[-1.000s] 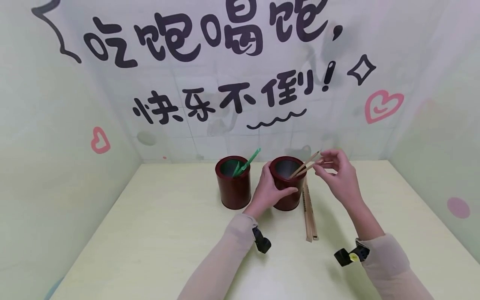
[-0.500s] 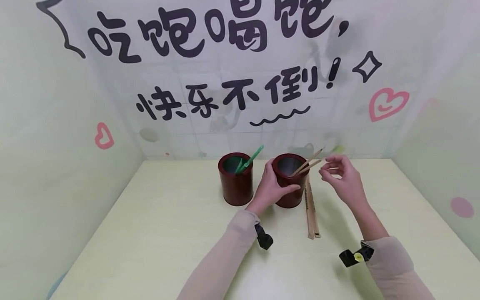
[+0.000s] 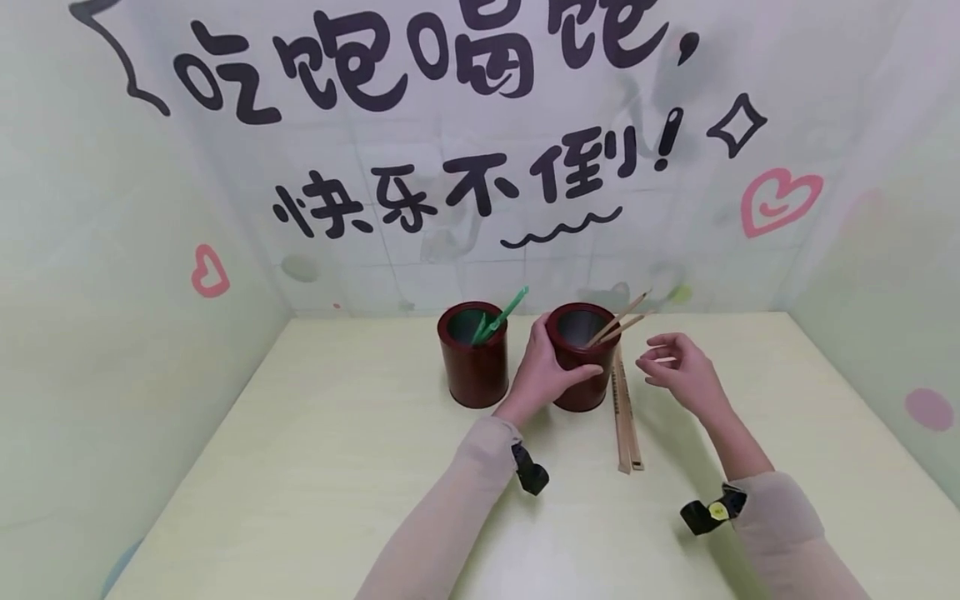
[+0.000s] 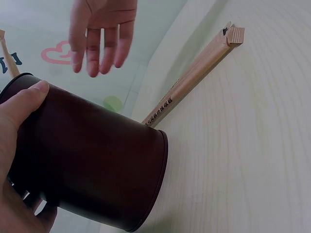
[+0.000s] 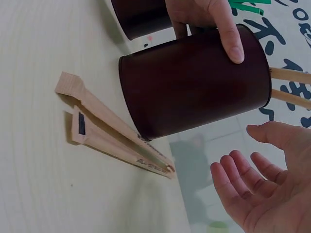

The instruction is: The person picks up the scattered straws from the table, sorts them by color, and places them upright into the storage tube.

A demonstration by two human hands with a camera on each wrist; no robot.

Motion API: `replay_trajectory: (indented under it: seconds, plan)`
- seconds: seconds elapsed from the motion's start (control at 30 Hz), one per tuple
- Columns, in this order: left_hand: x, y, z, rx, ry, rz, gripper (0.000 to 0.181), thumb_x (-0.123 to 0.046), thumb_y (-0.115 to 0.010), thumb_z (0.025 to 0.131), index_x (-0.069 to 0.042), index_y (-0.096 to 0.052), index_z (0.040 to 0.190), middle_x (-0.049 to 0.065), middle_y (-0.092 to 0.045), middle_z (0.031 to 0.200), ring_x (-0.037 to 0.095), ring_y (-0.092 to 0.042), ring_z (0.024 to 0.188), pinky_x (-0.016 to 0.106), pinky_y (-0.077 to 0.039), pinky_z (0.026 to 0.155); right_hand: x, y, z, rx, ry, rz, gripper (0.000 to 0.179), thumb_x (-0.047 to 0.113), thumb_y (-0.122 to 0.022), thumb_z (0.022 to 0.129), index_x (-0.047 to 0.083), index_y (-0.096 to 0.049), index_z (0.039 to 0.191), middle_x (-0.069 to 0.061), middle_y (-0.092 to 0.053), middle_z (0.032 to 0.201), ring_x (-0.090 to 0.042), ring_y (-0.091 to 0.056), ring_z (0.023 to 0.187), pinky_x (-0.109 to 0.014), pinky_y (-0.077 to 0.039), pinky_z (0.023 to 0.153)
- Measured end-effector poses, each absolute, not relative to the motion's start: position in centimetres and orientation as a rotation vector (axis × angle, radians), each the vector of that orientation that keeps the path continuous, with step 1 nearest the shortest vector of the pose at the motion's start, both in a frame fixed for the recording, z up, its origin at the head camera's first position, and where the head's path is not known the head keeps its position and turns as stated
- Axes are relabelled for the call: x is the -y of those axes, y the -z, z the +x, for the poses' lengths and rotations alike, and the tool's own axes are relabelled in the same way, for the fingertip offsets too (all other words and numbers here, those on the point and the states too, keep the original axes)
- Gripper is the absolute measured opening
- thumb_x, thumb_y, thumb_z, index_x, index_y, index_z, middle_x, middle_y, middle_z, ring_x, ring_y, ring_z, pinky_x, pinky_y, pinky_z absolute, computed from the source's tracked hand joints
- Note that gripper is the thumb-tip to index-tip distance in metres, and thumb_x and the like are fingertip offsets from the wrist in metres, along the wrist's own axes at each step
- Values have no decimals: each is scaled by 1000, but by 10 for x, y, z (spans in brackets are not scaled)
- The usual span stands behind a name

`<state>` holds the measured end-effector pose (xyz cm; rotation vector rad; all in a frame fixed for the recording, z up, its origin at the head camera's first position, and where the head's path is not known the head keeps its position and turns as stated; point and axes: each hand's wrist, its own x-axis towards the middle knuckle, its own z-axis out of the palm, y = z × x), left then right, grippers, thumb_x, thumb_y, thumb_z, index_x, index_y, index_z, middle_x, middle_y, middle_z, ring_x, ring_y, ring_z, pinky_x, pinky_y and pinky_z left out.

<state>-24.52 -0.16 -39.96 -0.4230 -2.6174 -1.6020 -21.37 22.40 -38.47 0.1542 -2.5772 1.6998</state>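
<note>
My left hand [image 3: 546,371] grips a dark red cylindrical holder [image 3: 583,390] from its left side, thumb across the front. Two thin tan sticks [image 3: 619,317] lean out over the holder's right rim; their lower ends are hidden inside. Just right of it, my right hand [image 3: 678,371] hovers with nothing in it, fingers loosely bent and thumb apart in the right wrist view. Below that hand's reach, two brown paper-wrapped sticks [image 5: 112,114] with dark printing lie side by side on the table, next to the holder's base.
A second dark red holder [image 3: 477,377] stands to the left, with green sticks [image 3: 504,315] poking out. Behind both rises a white wall [image 3: 337,287] with black lettering. The pale wooden table [image 3: 360,433] meets side walls at left and right.
My right hand has let go of the tan sticks and drawn away, then lowered slightly, its fingers loosening. The left hand keeps its grip on the holder. The view has shifted slightly.
</note>
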Motion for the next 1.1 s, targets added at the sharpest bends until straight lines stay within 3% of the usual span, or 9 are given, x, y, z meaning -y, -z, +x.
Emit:
replay_trajectory:
  seconds: [0.37,0.57,0.93,1.1]
  plan:
    - [2,397,-245,2624,1610,-397,102,-36,-85,79,-12,-18,153,10,-39,151,25,-44,137,43,-46,111,-227,407,-224,2772,-1823,30,54,14,-63,97,-14,-38,135,-18,-61,111,-5,-67,82,-26,-61,75]
    - [2,399,-245,2649,1592,-395,103,-37,-84,79,-12,-18,153,10,-39,151,24,-45,137,43,-47,109,-225,413,-227,2992,-1749,-75,51,14,-63,96,-15,-41,131,-23,-60,111,-8,-65,77,-29,-61,72]
    - [1,401,-248,2634,1578,-423,103,-36,-86,78,-11,-19,152,10,-39,151,24,-45,136,42,-47,110,-215,413,-233,3195,-1163,-35,20,13,-73,87,-5,-65,88,-6,-65,71,-9,-58,60,-23,-49,56]
    - [1,401,-249,2624,1577,-419,103,-35,-86,78,-11,-19,152,11,-39,150,25,-45,136,42,-47,110,-212,411,-234,3235,-1078,-65,14,13,-70,85,0,-68,80,-1,-66,63,-10,-59,57,-24,-47,56]
